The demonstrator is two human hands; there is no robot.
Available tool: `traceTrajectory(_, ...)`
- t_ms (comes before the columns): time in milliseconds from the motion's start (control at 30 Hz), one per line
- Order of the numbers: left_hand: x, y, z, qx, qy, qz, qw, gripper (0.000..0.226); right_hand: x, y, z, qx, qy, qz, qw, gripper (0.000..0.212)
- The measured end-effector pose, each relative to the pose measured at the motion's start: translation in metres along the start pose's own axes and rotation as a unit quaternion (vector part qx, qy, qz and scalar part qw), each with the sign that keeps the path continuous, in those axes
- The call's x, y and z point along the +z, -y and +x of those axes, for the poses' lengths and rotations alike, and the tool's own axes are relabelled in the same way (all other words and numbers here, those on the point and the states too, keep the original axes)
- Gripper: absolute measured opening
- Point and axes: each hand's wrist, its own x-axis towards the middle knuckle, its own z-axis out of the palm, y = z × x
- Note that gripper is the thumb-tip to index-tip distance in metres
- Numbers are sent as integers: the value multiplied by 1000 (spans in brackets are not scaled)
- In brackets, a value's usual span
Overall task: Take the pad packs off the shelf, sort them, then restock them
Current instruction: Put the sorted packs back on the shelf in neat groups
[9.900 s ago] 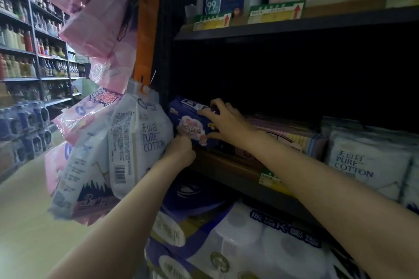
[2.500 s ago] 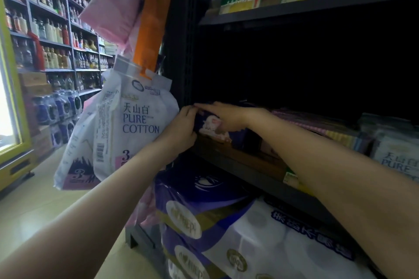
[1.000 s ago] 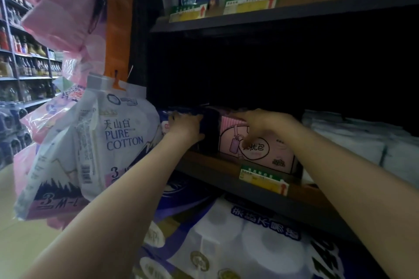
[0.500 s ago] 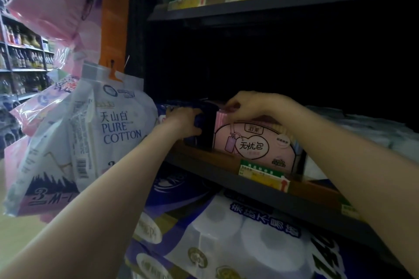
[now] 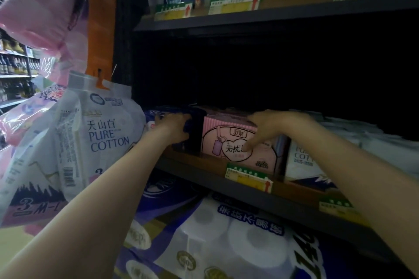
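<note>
The pink soft-film pad pack with a heart label (image 5: pixel 238 142) stands face-out on the dark wooden-lipped shelf (image 5: pixel 204 163), its long axis along the shelf edge, directly under the right hand (image 5: pixel 269 127), whose spread, uncurled fingers (image 5: pixel 249 146) touch its glossy front. The left hand (image 5: pixel 174 127), just beside, curls round a dark navy pad pack (image 5: pixel 192 136) abutting the pink one's left end; the right hand is nearer.

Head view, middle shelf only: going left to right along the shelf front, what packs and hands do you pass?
Dark blue pad pack gripped by the left hand → pink pad pack → right hand, fingers on the pink pack's front → white Pure Cotton pack.
</note>
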Motion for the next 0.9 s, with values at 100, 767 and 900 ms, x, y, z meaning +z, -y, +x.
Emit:
traceTrajectory(100,-4,-4,-8,7,7,18,1000,62,9,-2,-3,-22,-28,12,999,101)
traceTrajectory(767,12,-82,-1,90,-55,-21,994,67,31,17,-27,58,-172,-124,976,36)
traceTrajectory(900,8,-89,10,27,-36,79,996,65,35,22,-19,46,-192,-134,971,36)
